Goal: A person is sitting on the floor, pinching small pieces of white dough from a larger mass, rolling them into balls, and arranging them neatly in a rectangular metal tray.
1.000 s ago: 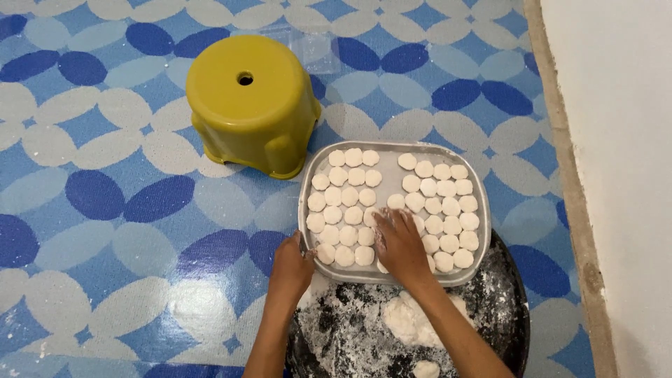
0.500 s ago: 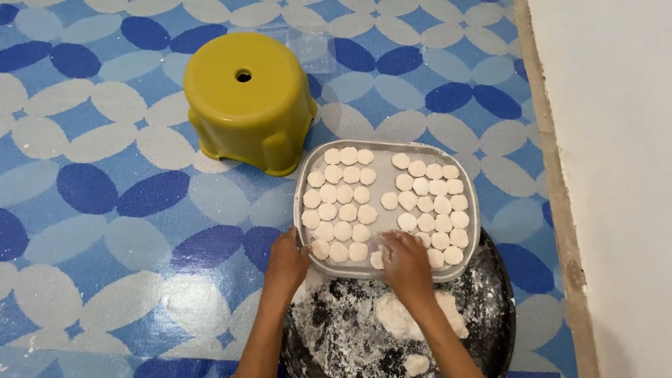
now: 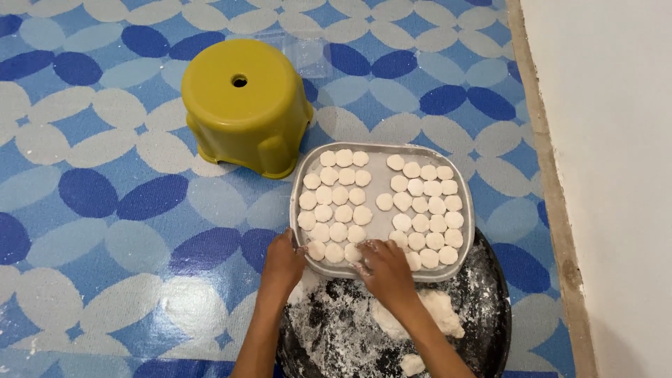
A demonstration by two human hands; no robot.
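- The grey tray [image 3: 299, 210] lies on the patterned floor mat [image 3: 91, 189], its near edge propped over the far rim of the dark round griddle [image 3: 490, 308], which is dusted white with flour.
- On the tray sit two blocks of small white dough discs [image 3: 336, 203] — one on the left half, one on the right — with a bare lane between them running from 12 to 6 o'clock; a single disc sits in that lane.
- The left hand [image 3: 282, 264] rests at the tray's 7 o'clock corner, fingers curled against the rim; whether they grip it I cannot tell.
- The right hand [image 3: 383, 269] lies at about 6 o'clock on the tray, palm down, fingers together and floury over the near row; no disc shows pinched between them.
- Judged from the lay of things, most of the tray is filled; the middle lane and a little room at the far edge remain.
- A lump of dough [image 3: 437, 311] lies on the griddle at about 4 o'clock of the right hand, with a smaller piece near the frame's bottom edge — so some dough appears unshaped.
- The yellow stool [image 3: 245, 105] stands at 11 o'clock of the tray, just beside its far left corner.
- A white wall [image 3: 609, 175] runs along 3 o'clock, near the tray's right side; open mat lies toward 9 o'clock.
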